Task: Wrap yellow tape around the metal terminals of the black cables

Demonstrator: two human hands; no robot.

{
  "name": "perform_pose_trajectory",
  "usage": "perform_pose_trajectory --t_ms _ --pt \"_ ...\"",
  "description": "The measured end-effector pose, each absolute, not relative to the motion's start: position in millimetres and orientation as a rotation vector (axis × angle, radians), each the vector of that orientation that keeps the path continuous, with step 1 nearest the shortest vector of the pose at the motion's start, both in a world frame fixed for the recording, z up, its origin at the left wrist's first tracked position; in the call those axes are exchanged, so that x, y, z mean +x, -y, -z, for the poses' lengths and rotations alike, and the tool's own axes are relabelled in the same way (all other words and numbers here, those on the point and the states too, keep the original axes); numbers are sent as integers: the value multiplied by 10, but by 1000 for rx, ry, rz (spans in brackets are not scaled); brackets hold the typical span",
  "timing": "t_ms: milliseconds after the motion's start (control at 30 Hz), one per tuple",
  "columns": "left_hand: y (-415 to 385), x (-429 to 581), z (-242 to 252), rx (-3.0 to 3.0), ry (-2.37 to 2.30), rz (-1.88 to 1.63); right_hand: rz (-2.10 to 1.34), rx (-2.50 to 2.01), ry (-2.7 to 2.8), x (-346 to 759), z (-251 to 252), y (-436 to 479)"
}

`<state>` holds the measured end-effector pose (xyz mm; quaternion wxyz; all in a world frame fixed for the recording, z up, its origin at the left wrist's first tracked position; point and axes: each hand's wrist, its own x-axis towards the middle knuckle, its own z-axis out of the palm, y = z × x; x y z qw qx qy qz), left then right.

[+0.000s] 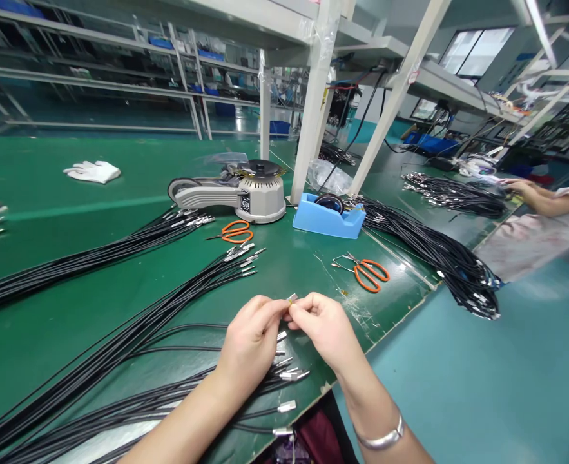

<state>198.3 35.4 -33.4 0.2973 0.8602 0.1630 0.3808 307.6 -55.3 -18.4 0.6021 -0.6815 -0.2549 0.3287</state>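
Note:
Fingers of my left hand (251, 332) pinch a small silver cable connector (292, 298) above the green table. The thumb and forefinger of my right hand (327, 325) close on the same connector from the other side. A tiny yellowish piece shows at the fingertips, too small to make out fully. Beneath my left hand and forearm lie black cables (182, 390) with silver ends, several of them fanned toward the table edge. A second bundle of black cables (168, 296) runs up to the left of my hands.
Orange-handled scissors (371, 276) lie right of my hands, more orange scissors (237, 232) farther back. Behind them stand a blue tape dispenser (329, 218) and a grey round tape machine (260, 196). A white glove (93, 171) lies left. A co-worker's arm (540, 193) reaches in at right.

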Motion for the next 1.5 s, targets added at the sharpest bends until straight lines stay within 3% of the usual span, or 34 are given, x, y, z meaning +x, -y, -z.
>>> perform_pose_trajectory --t_ms 933,1500 --pt "-395 2012 230 2231 -721 -721 -647 -1632 694 3066 219 582" --pt "-405 2056 157 1590 -776 -451 -612 -1615 722 3034 202 535"
